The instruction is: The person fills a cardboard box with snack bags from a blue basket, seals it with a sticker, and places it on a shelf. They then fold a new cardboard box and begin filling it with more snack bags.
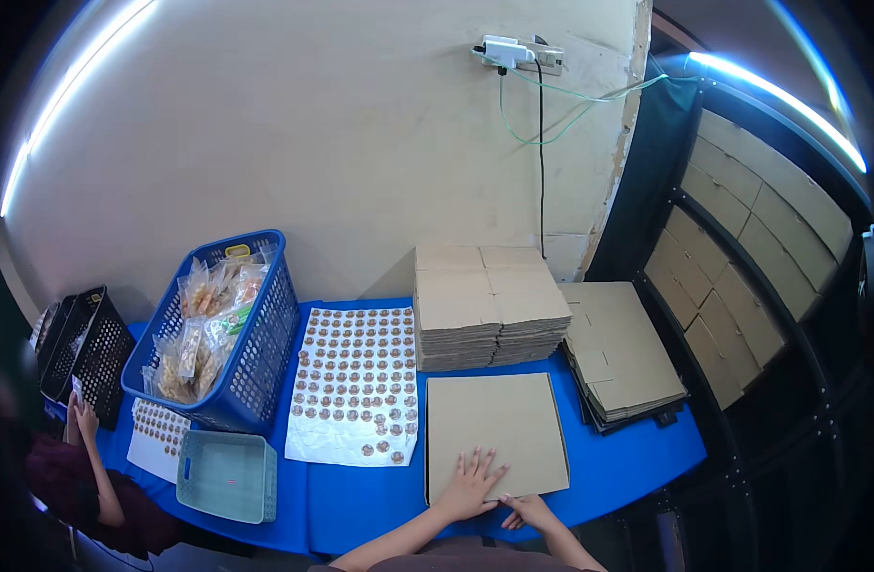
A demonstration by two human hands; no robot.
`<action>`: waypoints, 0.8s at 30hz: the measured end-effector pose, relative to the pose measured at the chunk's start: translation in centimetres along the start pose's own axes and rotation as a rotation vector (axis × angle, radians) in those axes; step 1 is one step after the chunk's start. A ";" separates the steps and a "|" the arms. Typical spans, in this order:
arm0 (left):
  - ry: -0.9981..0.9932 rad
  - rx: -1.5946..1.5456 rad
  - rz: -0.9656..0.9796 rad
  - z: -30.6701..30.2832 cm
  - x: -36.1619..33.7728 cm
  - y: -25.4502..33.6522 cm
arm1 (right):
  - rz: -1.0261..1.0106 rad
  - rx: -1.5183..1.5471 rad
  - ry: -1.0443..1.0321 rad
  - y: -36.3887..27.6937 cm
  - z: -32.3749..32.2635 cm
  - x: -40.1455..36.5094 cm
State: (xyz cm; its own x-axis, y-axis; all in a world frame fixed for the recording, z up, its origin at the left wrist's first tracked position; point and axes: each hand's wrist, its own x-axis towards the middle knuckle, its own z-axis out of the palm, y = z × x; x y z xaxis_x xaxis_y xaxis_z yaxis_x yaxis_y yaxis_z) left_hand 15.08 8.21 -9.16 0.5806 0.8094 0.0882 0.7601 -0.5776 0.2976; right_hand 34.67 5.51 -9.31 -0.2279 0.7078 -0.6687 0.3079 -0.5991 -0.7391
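Note:
A flat, closed brown cardboard box (pixel 499 419) lies on the blue-covered table in front of me. My left hand (pixel 470 486) rests palm down on its lid near the front edge, fingers spread. At that front edge, just right of the left hand, my right hand (pixel 530 513) has its fingers curled, with fingertips at the box's edge. Behind the box stands a tall stack of folded cardboard (pixel 489 305). To its left lies a white sheet (pixel 308 443) bearing rows of small round brown stickers.
A blue basket (pixel 284 315) of clear packets (pixel 203 348) stands left, with a pale green tray (pixel 227 477) before it. More flat cardboard (pixel 623 348) lies right. At far left, another person's hand (pixel 82 415) is near a black crate (pixel 98 353). Boxes (pixel 718 276) fill a rack.

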 end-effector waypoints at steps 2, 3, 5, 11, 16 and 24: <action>-0.026 0.034 0.000 -0.6 0.0 0.1 | 0.018 -0.041 -0.027 -0.5 -0.8 -0.4; -0.027 0.035 0.000 -0.6 0.1 0.1 | 0.020 -0.097 0.002 -1.6 -1.2 -1.4; -0.032 0.079 -0.010 -0.4 0.0 0.3 | 0.026 -0.153 0.025 -2.6 -1.9 -2.0; -0.031 0.089 -0.008 -0.4 -0.1 0.2 | 0.146 -0.329 -0.031 -4.0 -1.4 -1.9; -0.021 0.102 -0.009 -0.3 -0.1 0.2 | 0.142 -0.259 -0.090 -3.7 1.6 -0.9; -0.004 0.039 -0.012 -0.1 -0.2 0.1 | 0.115 -0.354 -0.044 -3.9 1.1 -1.5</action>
State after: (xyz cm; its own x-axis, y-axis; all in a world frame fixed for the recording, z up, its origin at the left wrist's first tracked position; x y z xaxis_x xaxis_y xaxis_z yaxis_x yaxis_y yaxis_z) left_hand 14.95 8.01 -9.02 0.5729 0.8156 0.0809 0.7775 -0.5720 0.2613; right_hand 32.79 6.37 -5.48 -0.2102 0.6217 -0.7545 0.6325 -0.5020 -0.5899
